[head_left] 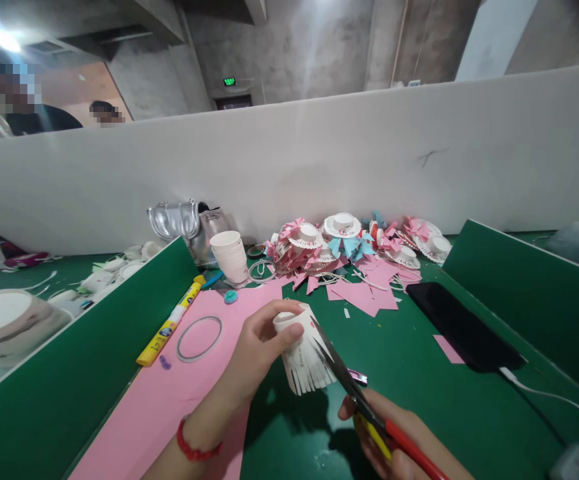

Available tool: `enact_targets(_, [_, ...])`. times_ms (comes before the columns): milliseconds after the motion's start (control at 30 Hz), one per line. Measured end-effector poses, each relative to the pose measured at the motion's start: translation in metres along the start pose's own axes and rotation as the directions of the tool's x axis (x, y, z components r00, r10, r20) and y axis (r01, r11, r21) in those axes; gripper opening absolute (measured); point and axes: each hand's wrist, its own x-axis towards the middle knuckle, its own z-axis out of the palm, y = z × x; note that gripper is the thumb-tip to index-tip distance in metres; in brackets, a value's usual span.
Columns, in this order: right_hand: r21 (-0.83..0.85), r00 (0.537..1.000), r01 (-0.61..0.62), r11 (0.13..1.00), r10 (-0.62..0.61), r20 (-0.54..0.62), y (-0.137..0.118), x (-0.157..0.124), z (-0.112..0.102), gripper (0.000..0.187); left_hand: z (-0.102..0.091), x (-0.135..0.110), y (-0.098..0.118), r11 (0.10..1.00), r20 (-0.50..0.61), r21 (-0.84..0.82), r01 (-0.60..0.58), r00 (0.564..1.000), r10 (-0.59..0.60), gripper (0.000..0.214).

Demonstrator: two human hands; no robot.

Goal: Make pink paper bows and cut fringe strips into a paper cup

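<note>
My left hand (268, 337) grips a white paper cup (302, 360) near its base, with the cup tilted and its wall slit into a fringe of narrow strips. In my right hand (394, 427) are scissors (352, 383) with red and yellow handles. Their blades reach up to the cup's right side, at the strips. Whether the blades are parted there is hard to make out. Under my left forearm lies a large sheet of pink paper (169, 400).
Stacked paper cups (229, 257), a tape ring (199, 339) and a yellow glue tube (169, 323) lie left. Behind are pink and blue paper-cup crafts (319, 247) and pink scraps (362, 293). A black phone (462, 327) with a cable lies right. Green dividers (529, 307) flank the desk.
</note>
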Motion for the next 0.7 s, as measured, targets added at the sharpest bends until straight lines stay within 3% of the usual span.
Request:
enact_targets(200, [0.007,0.999,0.008,1.000,-0.008,-0.043,0.003,-0.002,0.003,0.069,0.002,-0.002,-0.003,0.999,-0.066,0.033,0.039,0.997,-0.036,0.017])
enact_targets(533, [-0.003,0.999,-0.024,1.000,0.024,-0.032,-0.005,-0.006,0.003,0.068,0.006,0.000,-0.003,0.952,-0.097,-0.251,0.175,0.974,-0.205,0.022])
enact_targets(700, [0.021,1.000,-0.003,1.000,0.003,-0.004,-0.006,-0.004,0.001,0.070,0.007,0.000,-0.002,0.952,-0.073,-0.234,0.198,0.973,-0.220,0.024])
